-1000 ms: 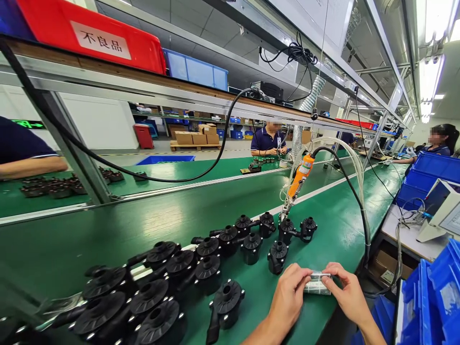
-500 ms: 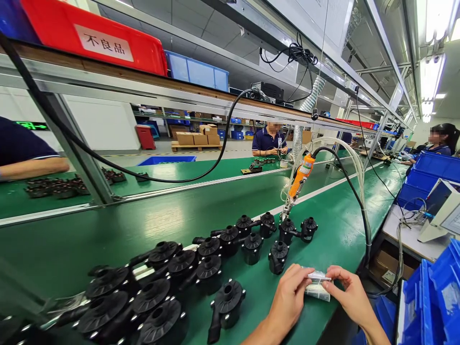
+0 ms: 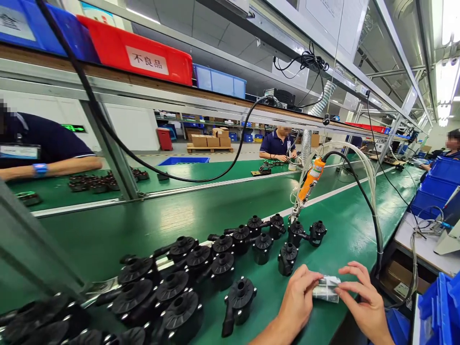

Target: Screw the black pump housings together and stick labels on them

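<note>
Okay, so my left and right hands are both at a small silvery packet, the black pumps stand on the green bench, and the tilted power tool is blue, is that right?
Not quite: the tilted power tool is orange, as the head view shows. Your left hand and right hand are both at the silvery packet, and the black pumps stand on the green bench.
</note>
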`<state>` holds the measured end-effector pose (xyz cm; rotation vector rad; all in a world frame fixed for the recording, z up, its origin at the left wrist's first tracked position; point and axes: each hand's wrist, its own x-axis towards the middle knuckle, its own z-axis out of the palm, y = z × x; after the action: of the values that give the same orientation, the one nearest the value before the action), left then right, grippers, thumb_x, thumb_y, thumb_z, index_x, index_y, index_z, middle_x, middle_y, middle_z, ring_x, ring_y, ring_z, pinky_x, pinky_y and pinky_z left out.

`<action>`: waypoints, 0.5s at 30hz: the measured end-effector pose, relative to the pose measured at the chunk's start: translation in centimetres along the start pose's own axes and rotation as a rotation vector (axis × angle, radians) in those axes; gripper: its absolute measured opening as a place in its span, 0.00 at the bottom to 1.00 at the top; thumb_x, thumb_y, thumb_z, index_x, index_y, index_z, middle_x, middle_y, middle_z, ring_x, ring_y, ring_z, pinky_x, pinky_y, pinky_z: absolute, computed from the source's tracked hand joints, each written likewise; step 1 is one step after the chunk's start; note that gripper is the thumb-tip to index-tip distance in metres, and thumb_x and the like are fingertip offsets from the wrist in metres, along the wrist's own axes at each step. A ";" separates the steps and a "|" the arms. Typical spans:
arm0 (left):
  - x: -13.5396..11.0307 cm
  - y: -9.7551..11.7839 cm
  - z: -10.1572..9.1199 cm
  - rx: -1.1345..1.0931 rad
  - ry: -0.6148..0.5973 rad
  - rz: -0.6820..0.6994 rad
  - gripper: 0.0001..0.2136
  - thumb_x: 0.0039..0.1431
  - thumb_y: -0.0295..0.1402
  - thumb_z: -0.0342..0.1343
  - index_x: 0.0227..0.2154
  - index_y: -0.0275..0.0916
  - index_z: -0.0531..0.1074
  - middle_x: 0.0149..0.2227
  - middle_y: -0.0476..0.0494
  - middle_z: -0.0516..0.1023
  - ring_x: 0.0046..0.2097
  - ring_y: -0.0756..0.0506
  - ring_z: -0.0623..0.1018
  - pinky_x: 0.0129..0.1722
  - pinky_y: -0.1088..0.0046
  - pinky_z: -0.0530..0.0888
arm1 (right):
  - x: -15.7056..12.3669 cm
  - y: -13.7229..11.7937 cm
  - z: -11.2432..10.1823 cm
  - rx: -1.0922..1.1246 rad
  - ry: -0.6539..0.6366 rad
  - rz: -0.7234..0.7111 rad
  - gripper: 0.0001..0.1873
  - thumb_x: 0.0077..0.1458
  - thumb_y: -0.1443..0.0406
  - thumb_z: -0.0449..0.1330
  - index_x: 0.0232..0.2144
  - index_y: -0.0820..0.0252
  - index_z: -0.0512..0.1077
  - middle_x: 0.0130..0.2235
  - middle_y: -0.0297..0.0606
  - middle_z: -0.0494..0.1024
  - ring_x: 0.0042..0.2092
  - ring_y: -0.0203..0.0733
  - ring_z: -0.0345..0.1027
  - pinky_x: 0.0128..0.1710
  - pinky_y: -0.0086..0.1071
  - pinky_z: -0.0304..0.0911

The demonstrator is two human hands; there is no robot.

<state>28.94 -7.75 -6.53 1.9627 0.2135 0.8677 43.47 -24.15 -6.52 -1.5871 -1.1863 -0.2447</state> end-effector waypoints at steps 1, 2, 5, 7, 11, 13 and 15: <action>0.0 0.2 -0.1 -0.005 -0.002 0.001 0.14 0.70 0.27 0.52 0.45 0.41 0.84 0.36 0.42 0.77 0.37 0.43 0.78 0.38 0.70 0.74 | 0.1 0.1 0.2 0.020 -0.013 0.044 0.08 0.61 0.58 0.70 0.44 0.44 0.84 0.48 0.43 0.82 0.61 0.62 0.65 0.61 0.56 0.64; 0.0 0.5 -0.3 -0.009 -0.003 0.003 0.13 0.70 0.27 0.52 0.46 0.42 0.83 0.37 0.41 0.78 0.38 0.42 0.78 0.40 0.69 0.74 | 0.2 0.1 0.6 0.046 -0.040 0.101 0.17 0.62 0.57 0.69 0.53 0.44 0.80 0.48 0.43 0.82 0.61 0.60 0.67 0.61 0.55 0.65; -0.2 1.1 -1.1 -0.031 0.012 -0.002 0.11 0.68 0.26 0.55 0.46 0.42 0.81 0.39 0.42 0.81 0.42 0.41 0.80 0.44 0.66 0.76 | 0.5 0.0 1.9 0.122 -0.137 0.250 0.33 0.65 0.55 0.66 0.68 0.49 0.65 0.45 0.40 0.82 0.55 0.53 0.74 0.61 0.48 0.67; -0.4 1.2 -1.4 -0.053 0.030 -0.031 0.11 0.66 0.26 0.56 0.45 0.43 0.80 0.41 0.42 0.83 0.43 0.39 0.80 0.46 0.63 0.76 | 0.8 -0.2 2.4 0.141 -0.130 0.279 0.32 0.66 0.53 0.64 0.68 0.52 0.64 0.42 0.39 0.81 0.51 0.49 0.77 0.60 0.43 0.69; -0.1 0.8 -0.6 -0.064 0.073 -0.071 0.10 0.68 0.29 0.55 0.43 0.45 0.81 0.41 0.42 0.84 0.43 0.37 0.82 0.48 0.57 0.77 | 0.8 0.2 1.7 0.075 -0.047 0.268 0.28 0.66 0.50 0.63 0.62 0.56 0.70 0.42 0.42 0.80 0.46 0.50 0.78 0.54 0.42 0.73; 0.0 0.6 0.1 -0.044 0.079 -0.068 0.10 0.69 0.30 0.54 0.42 0.45 0.82 0.39 0.41 0.84 0.43 0.36 0.82 0.47 0.56 0.78 | 0.4 0.6 1.0 0.036 -0.003 0.233 0.28 0.63 0.48 0.65 0.59 0.54 0.72 0.41 0.43 0.81 0.46 0.53 0.78 0.52 0.43 0.74; -0.5 0.7 -0.3 0.014 0.096 -0.064 0.08 0.71 0.33 0.56 0.42 0.44 0.81 0.40 0.41 0.84 0.43 0.38 0.83 0.47 0.57 0.80 | -0.1 0.8 1.3 0.046 0.059 0.189 0.29 0.60 0.46 0.68 0.57 0.52 0.74 0.41 0.43 0.82 0.48 0.55 0.78 0.51 0.45 0.75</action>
<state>28.20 -8.16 -6.08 1.9185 0.3379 0.9214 43.54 -23.02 -7.63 -1.6284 -0.9828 -0.1392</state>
